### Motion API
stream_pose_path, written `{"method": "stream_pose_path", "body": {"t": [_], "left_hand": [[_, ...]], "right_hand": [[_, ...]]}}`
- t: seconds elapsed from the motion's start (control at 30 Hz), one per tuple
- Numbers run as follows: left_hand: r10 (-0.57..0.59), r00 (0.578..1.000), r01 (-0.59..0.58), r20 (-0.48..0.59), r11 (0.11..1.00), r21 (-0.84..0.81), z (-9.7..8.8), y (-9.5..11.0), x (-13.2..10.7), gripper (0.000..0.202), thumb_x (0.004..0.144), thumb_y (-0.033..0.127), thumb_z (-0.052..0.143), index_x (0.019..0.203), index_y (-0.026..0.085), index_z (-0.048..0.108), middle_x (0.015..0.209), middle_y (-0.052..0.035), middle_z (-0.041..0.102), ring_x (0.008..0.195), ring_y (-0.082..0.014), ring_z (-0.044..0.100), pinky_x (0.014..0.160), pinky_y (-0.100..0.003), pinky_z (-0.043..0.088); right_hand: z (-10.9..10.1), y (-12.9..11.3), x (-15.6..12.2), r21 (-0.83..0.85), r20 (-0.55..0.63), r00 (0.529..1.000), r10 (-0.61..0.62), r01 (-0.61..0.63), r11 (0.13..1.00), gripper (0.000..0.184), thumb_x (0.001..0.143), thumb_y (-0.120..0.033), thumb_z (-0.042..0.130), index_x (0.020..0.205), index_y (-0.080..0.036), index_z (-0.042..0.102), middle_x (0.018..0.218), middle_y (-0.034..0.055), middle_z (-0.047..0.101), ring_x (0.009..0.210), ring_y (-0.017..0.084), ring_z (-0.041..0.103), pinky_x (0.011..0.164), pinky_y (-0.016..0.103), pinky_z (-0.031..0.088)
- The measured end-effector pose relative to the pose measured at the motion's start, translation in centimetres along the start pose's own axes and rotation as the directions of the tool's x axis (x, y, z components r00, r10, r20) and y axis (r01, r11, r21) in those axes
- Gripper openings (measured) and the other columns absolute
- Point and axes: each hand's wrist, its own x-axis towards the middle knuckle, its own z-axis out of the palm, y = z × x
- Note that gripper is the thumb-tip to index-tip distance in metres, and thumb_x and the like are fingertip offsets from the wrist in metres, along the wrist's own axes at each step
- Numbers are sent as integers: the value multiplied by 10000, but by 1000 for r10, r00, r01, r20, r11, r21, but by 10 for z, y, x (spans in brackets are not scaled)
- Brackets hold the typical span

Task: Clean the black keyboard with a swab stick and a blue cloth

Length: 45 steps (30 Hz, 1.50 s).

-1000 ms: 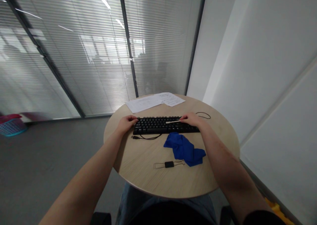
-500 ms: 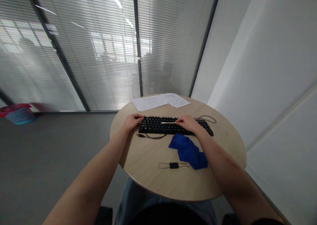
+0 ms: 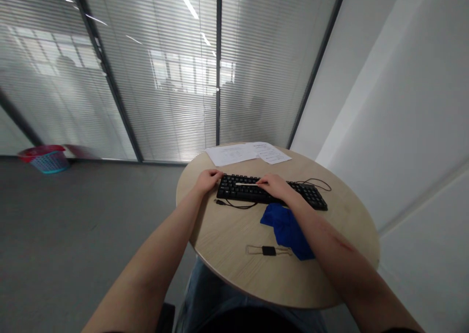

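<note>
A black keyboard [image 3: 244,193] lies across the round table. My left hand [image 3: 209,179] is closed on its left end, fingertips at the upper left corner. My right hand [image 3: 275,185] is over the middle of the keys, pinching a thin white stick that looks like a cotton swab [image 3: 246,184]. The swab points left, low over the upper key rows; whether its tip touches them I cannot tell. A crumpled blue cloth [image 3: 286,225] lies below the keyboard, partly hidden by my right forearm.
Printed paper sheets [image 3: 234,154] lie at the table's [image 3: 220,235] far edge. A cable with a plug [image 3: 220,202] runs below the keyboard, and more cable [image 3: 318,181] loops behind it. A black clip-like piece [image 3: 268,251] with thin loops lies near the front. A basket [image 3: 51,161] stands on the floor.
The right hand has moved left along the keyboard with the swab. The left hand stays at the left end. The whole view has shifted slightly.
</note>
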Motion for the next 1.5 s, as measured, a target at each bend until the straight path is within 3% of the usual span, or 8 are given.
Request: {"method": "stream_pose_path", "body": {"t": [0.23, 0.47, 0.77, 1.13, 1.33, 1.5], "left_hand": [[-26, 1000, 26, 1, 999, -23, 1, 1, 0, 494, 792, 621, 538, 782, 181, 761, 818, -84, 773, 732, -241, 678, 717, -335, 489], [-56, 998, 56, -1, 996, -71, 4, -3, 2, 569, 813, 679, 501, 810, 171, 757, 820, -95, 770, 692, -221, 666, 687, -326, 498], [-54, 999, 54, -1, 998, -34, 3, 0, 0, 416, 811, 554, 571, 762, 183, 753, 786, -68, 765, 690, -220, 671, 648, -311, 476], [-26, 999, 26, -21, 1000, 0, 5, -2, 1, 439, 884, 513, 475, 816, 179, 750, 788, -73, 761, 710, -223, 679, 688, -316, 492], [-30, 995, 33, -91, 999, 28, 6, -6, 3, 428, 920, 457, 431, 950, 166, 743, 864, -75, 758, 791, -219, 682, 766, -312, 496], [-38, 993, 41, -109, 999, 28, 7, -8, 5, 405, 924, 435, 430, 981, 166, 727, 848, -65, 740, 777, -202, 676, 738, -292, 498]], "right_hand": [[1, -14, 18, -34, 10, 999, -34, 35, 999, 235, 941, -292, 601, 1062, -230, 793, 1075, 89, 749, 993, 233, 668, 905, 313, 473], [3, -12, 20, -44, 26, 999, -32, 33, 998, 214, 931, -269, 613, 1050, -238, 789, 1082, 68, 755, 998, 219, 670, 901, 302, 479], [5, -30, 23, -69, 7, 998, -55, 56, 996, 237, 967, -276, 566, 1061, -215, 775, 1080, 90, 739, 1017, 223, 657, 918, 299, 465], [15, -62, 45, -103, 8, 996, -91, 92, 990, 245, 974, -292, 556, 1059, -237, 780, 1055, 84, 724, 984, 223, 645, 893, 294, 452], [13, -57, 53, -98, -43, 995, -91, 86, 991, 275, 997, -304, 531, 1107, -214, 767, 1055, 93, 707, 1000, 215, 628, 905, 301, 445], [15, -46, 54, -109, -42, 996, -81, 76, 991, 251, 981, -287, 563, 1093, -216, 776, 1029, 85, 709, 990, 209, 631, 896, 291, 443]]}}
